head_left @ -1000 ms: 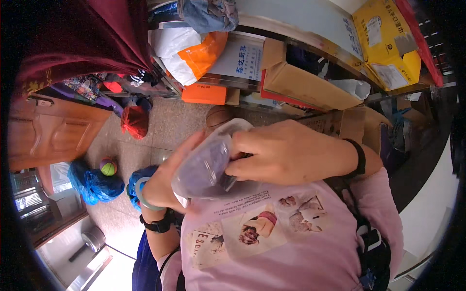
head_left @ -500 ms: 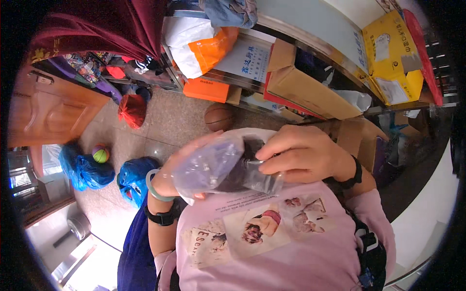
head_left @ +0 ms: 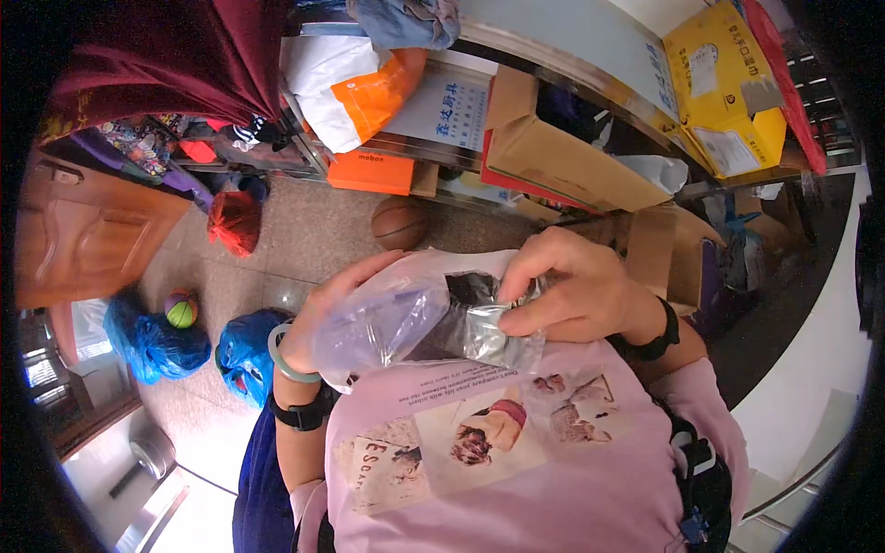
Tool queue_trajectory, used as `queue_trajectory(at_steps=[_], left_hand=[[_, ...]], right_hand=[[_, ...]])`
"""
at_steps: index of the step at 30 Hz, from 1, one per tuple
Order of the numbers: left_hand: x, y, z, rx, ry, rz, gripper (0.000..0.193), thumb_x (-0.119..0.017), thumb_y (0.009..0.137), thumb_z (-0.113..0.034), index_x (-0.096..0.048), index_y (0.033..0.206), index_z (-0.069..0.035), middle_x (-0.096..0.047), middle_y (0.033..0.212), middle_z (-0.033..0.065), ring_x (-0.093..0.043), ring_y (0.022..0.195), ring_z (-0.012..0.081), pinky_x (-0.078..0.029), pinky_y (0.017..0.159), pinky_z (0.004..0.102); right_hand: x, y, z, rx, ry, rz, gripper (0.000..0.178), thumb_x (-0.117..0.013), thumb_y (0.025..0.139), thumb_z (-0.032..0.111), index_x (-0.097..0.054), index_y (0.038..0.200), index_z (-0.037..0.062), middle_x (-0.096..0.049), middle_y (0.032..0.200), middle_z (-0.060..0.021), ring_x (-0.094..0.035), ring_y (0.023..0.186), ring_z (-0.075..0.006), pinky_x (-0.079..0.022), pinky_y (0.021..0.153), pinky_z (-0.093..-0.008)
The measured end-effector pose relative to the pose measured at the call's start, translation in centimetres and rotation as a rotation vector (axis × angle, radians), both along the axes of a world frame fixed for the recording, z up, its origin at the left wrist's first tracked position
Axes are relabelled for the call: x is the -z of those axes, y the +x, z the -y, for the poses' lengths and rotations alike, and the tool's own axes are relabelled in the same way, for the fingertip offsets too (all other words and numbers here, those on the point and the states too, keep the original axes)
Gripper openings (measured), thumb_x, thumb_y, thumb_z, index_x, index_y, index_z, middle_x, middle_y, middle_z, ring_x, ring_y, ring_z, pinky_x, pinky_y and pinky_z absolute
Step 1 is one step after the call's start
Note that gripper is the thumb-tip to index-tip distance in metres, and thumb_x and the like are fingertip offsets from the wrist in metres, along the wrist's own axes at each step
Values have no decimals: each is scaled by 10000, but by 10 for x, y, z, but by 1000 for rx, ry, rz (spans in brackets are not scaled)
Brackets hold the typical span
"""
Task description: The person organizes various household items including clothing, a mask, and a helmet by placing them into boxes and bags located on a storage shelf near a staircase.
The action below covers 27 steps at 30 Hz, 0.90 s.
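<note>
In front of my chest I hold a clear plastic bag (head_left: 380, 324) with something lilac inside. My left hand (head_left: 323, 297) is wrapped round the bag's left side, its fingers partly hidden behind the plastic. At the bag's right end my right hand (head_left: 579, 293) is closed, thumb and fingers pinching the crinkled clear plastic (head_left: 487, 334). Something dark shows beneath this shiny part; I cannot make out its kind. A pale edge shows behind the bag, between my two hands.
Ahead is a shelf rack with an open cardboard box (head_left: 576, 166), a yellow carton (head_left: 724, 92), a white and orange bag (head_left: 350, 92) and an orange box (head_left: 371, 172). On the floor are a basketball (head_left: 399, 223), a red bag (head_left: 234, 223) and blue bags (head_left: 251, 355).
The surroundings have shifted slightly left in the view. My right fingers have bent more over the bag's right end, and the shiny plastic there is more creased. My left hand keeps its hold.
</note>
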<state>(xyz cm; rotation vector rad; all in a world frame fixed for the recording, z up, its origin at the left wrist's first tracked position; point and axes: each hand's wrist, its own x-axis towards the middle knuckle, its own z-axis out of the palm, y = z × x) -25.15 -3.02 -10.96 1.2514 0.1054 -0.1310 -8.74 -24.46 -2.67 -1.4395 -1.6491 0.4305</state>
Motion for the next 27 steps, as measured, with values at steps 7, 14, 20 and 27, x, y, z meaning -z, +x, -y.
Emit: queue_trajectory(at_steps=[7,14,20,27], left_hand=[[-8,-2,-4,10,36,167,639,-690,703,-154,-404,1239,43,-465,1247,152,-475,1111,219,-354,953,330],[14,-2,-10,52,234,334,539,-714,685,-157,-512,1151,23,-504,1203,153,-489,1091,255,-363,938,360],[10,-12,-9,-20,386,430,565,-723,692,-222,-499,1149,23,-506,1190,134,-478,1086,236,-365,932,367],[43,-19,-15,-161,-307,-41,836,-735,623,-491,-410,1206,12,-510,1130,85,-479,1050,204,-378,896,343]], right_hand=[[1,4,6,-20,-77,-64,157,-726,663,84,-673,808,112,-566,909,-58,-562,768,-195,-442,650,-287],[6,2,9,-17,-49,-142,139,-729,657,90,-670,783,99,-574,876,-55,-564,747,-197,-439,640,-288],[5,-2,7,4,-43,-149,127,-719,665,85,-670,782,93,-580,856,-50,-567,733,-189,-439,630,-283],[-7,3,-57,328,-54,128,113,-608,759,191,-597,819,96,-598,757,-72,-589,696,-256,-456,602,-348]])
